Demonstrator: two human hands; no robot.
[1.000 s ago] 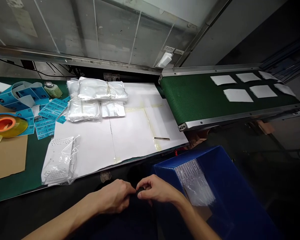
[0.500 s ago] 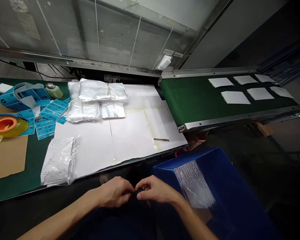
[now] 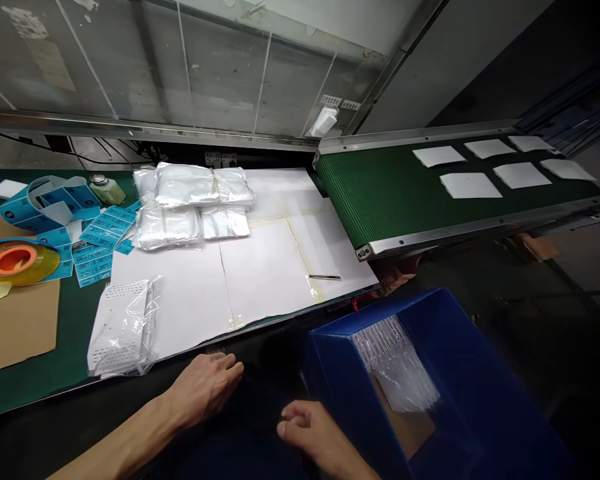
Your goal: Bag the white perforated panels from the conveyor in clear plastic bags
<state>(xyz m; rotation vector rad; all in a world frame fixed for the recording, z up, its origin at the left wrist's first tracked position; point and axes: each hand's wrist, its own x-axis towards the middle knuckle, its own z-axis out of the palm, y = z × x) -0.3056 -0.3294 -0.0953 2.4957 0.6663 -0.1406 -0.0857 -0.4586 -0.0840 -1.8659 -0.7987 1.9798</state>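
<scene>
Blue plastic bin [image 3: 340, 380] stands at the lower right of our view, holding a bundle of clear plastic film [image 3: 395, 363] and a piece of cardboard [image 3: 403, 427]. Our right hand [image 3: 310, 430] is just beside the bin's near wall, released, its fingers loosely curled around nothing we can see. Our left hand [image 3: 205, 390] is also empty and relaxed, just below the steel bench edge [image 3: 290, 317].

On the bench, taped white paper sheets [image 3: 260, 280] carry stacked plastic-wrapped white packs [image 3: 183, 200], a perforated white panel in a clear bag [image 3: 123, 327] and a thin metal rod [image 3: 325, 277].

Further left, a green mat [image 3: 65, 340] bears blue printed labels [image 3: 100, 233], an amber tape roll [image 3: 17, 262] and a brown cardboard sheet [image 3: 20, 327]. At upper right, a green conveyor belt [image 3: 380, 193] carries six white sheets [image 3: 470, 185].
</scene>
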